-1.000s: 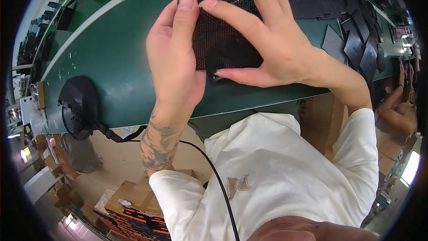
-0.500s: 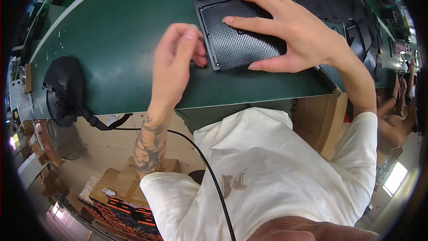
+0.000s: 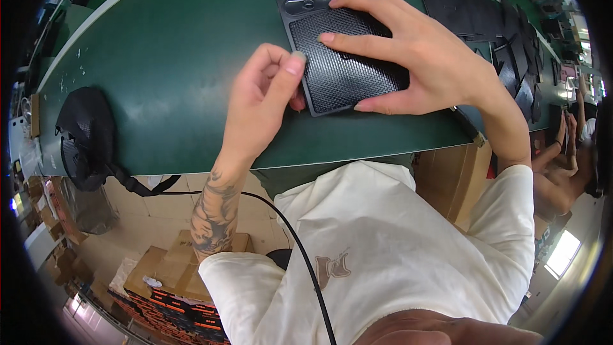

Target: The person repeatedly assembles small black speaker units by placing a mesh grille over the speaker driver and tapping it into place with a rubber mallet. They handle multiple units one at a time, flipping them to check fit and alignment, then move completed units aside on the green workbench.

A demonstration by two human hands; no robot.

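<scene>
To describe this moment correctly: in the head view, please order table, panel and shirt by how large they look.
Largest: table
Then: shirt
Smallest: panel, partly covered by the right hand

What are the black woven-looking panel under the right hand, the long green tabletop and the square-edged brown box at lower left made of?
Black woven-looking panel: perhaps metal mesh or moulded plastic; silvery glints fit either.
Long green tabletop: possibly laminate or rubber mat, satin; it reflects light softly.
Square-edged brown box: likely cardboard, matte tan faces.

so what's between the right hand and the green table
In the head view, a black mesh-faced panel lies between the right hand and the green table.
</scene>
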